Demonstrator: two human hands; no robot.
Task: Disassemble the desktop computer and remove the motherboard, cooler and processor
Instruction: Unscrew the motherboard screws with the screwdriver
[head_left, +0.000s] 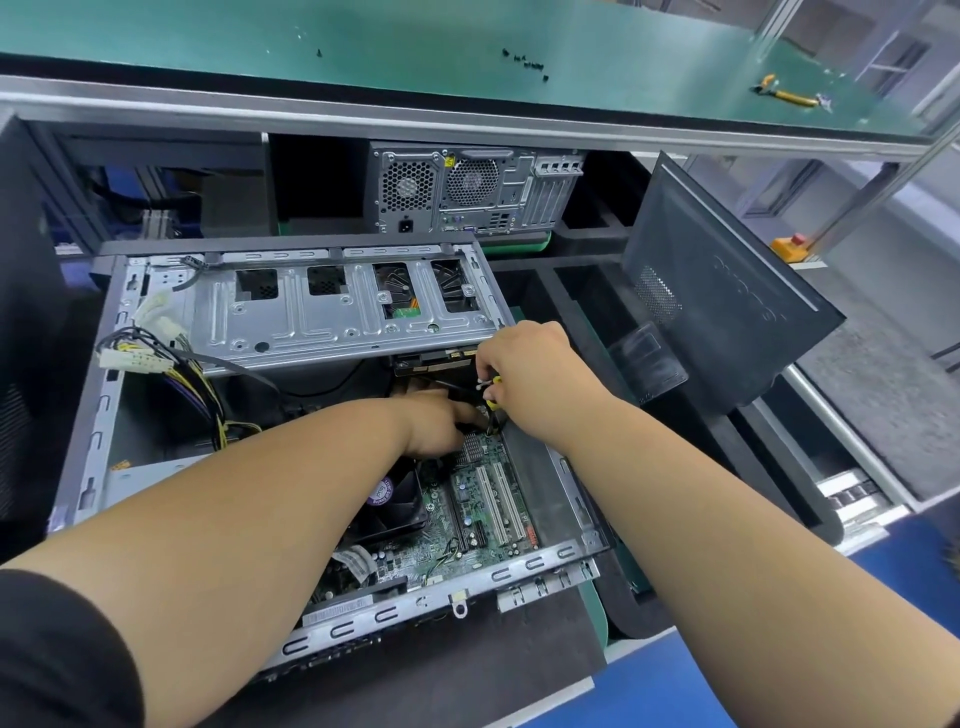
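Right hand (524, 374) gripped yellow-handled screwdriver (492, 402), tip down at motherboard (483, 499), frame centre. Left hand (441, 421) beside it, grip hidden, couldn't tell. Risk imo: tip slips, gouges board; loose screw drops near cooler fan (392, 501).

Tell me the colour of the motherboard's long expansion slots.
White slots, clearest in the head view.

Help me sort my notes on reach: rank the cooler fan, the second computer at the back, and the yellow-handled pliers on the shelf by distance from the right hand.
1. Cooler fan: near-left of the right hand, inside the case.
2. Second computer: behind, under the shelf.
3. Yellow-handled pliers: far right, on the shelf.
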